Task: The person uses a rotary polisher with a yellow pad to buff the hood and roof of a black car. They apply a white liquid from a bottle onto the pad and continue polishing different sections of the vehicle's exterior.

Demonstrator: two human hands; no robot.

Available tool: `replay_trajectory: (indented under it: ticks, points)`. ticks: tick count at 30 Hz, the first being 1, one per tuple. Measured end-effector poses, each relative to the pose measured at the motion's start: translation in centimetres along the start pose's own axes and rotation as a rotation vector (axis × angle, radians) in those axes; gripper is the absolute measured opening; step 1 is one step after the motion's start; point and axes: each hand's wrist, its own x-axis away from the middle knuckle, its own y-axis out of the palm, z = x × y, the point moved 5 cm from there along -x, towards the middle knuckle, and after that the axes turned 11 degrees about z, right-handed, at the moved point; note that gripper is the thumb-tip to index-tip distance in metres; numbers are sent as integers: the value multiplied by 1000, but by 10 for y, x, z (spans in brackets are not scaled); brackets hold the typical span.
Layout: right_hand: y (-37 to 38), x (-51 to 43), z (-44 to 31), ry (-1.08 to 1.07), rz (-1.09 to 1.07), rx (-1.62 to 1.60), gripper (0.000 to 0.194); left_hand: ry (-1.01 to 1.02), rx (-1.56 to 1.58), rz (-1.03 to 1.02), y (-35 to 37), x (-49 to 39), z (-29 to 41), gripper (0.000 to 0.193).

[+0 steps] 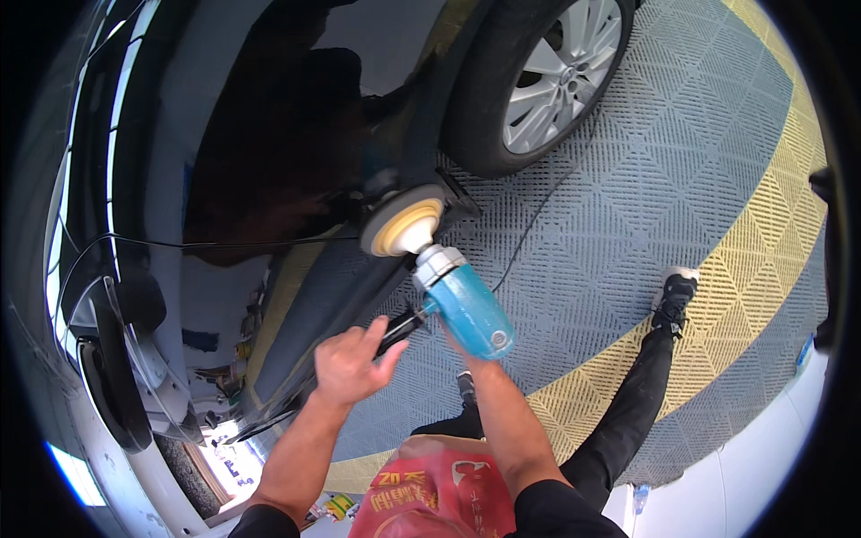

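Note:
My left hand (351, 363) is closed around the black side handle (398, 331) of a teal power polisher (471, 309). Most of my right hand (463, 348) is hidden behind the polisher's body, which it holds from below. The round polishing pad (403, 220), with a yellow and white backing, stands tilted on edge against the lower rear part of a glossy black car's side panel (289, 134), close to the wheel. Whether the pad is spinning cannot be told.
A car wheel with silver spokes (568, 74) is just beyond the pad. A thin power cord (538, 212) runs over the grey and yellow grating floor (646, 175). At left an open car door (114, 397) shows. My shoe (675, 299) rests at right.

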Motion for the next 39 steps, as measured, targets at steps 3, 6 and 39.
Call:
replay_trajectory:
  ticks: [3, 6, 39]
  points:
    - [-2, 8, 5, 42, 109, -11, 31, -8, -26, -16, 5, 8, 1, 49]
    - [-15, -4, -47, -170, 63, 161, 29, -6, 10, 43, -22, -3, 1, 49]
    - [-142, -214, -421, -664, -60, 621, 16, -416, 446, 304, -214, -228, 40, 40]
